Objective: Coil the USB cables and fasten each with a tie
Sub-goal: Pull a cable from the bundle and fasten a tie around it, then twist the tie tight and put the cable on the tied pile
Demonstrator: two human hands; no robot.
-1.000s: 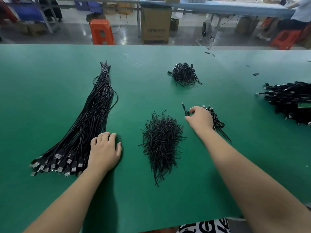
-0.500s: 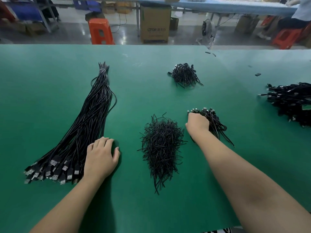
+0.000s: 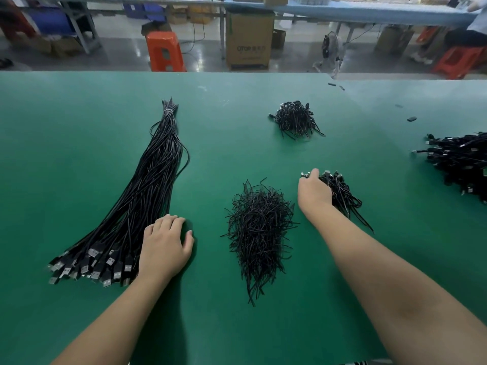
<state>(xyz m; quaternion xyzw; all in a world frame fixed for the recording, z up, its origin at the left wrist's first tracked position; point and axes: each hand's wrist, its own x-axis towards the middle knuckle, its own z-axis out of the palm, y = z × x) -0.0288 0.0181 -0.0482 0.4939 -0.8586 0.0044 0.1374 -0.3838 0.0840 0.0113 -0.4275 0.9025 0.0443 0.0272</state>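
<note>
A long bundle of straight black USB cables (image 3: 147,196) lies on the left of the green table (image 3: 79,127), plugs toward me. My left hand (image 3: 164,246) rests flat beside the plug end, with relaxed fingers touching the cables. A loose heap of black wire ties (image 3: 259,227) sits in the middle. My right hand (image 3: 313,192) is on the left edge of a small pile of coiled cables (image 3: 345,196), its fingers curled round the cables at their connector ends. The hand hides part of that pile.
Another small pile of coiled cables (image 3: 296,119) lies farther back. A large heap of cables (image 3: 458,162) sits at the right edge. Small black bits (image 3: 411,119) dot the far right. Beyond the table stand an orange stool (image 3: 163,51) and a cardboard box (image 3: 249,40).
My right hand, which held a cable with its plug up, has come down onto the small coiled pile and now grips its near edge. My left hand has barely shifted.
</note>
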